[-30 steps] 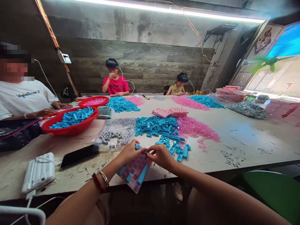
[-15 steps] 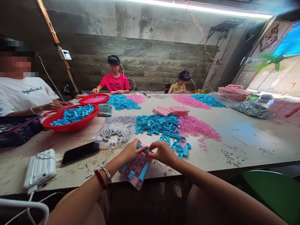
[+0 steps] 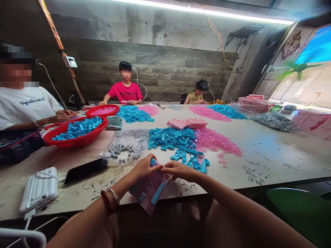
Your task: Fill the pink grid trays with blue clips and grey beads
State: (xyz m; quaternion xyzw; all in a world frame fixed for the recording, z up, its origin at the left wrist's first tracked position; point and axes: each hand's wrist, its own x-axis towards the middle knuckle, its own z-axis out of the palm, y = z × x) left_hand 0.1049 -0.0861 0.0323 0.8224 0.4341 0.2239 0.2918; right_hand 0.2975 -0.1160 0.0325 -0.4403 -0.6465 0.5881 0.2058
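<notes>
Grips pink panel (image 3: 148, 187) at far end in left hand (image 3: 143, 168), over near edge of table (image 3: 258, 137). Runs lengthwise near-left to far-right, with corner toward near side. Looks flat, with long blue bar (image 3: 158, 193) along right side. Bunches right hand (image 3: 182, 171) at far end; cannot tell if pinching.

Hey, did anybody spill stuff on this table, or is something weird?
A bit messy! Some pink bits straggle out from the front of the pink heap, and loose blue pieces lie scattered between the blue pile and the right hand. They look like small spills; nothing looks broken.
</notes>
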